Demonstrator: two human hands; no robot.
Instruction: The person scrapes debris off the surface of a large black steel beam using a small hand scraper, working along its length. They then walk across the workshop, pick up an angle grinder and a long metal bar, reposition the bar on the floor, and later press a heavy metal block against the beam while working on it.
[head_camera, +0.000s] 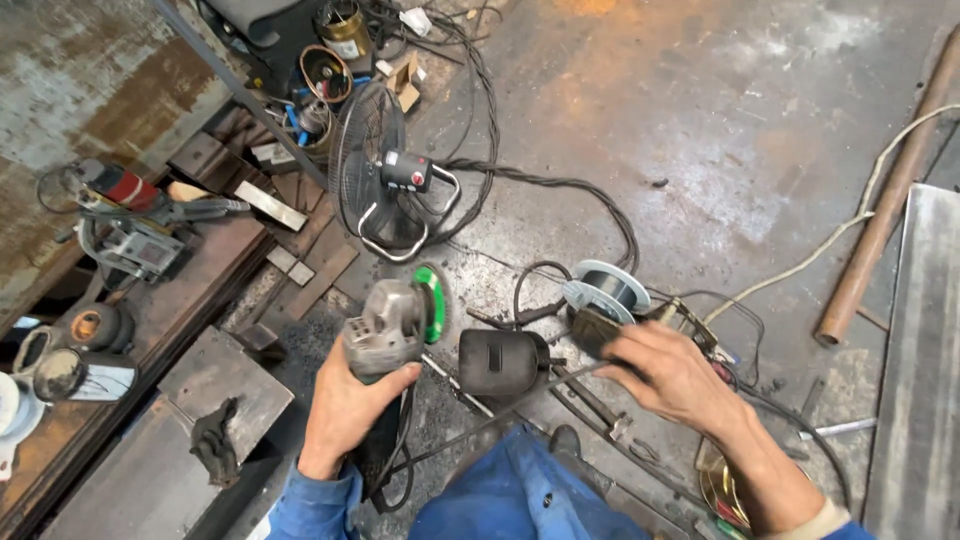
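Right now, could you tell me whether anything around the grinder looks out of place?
Yes: black cables lie tangled across the floor around the fan, and the left hand holds the angle grinder.

My head camera is looking steeply down from close above my hands, facing the workshop floor (700, 120) ahead of my knees, taking in a fan (375, 170) and the bench (150, 290) at left.

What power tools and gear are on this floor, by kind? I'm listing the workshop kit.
Angle grinder, held in the left hand: 1
Floor fan: 1
Welding mask: 1
Wire spool, by the right hand: 1
Rusty pipe: 1
Total: 5
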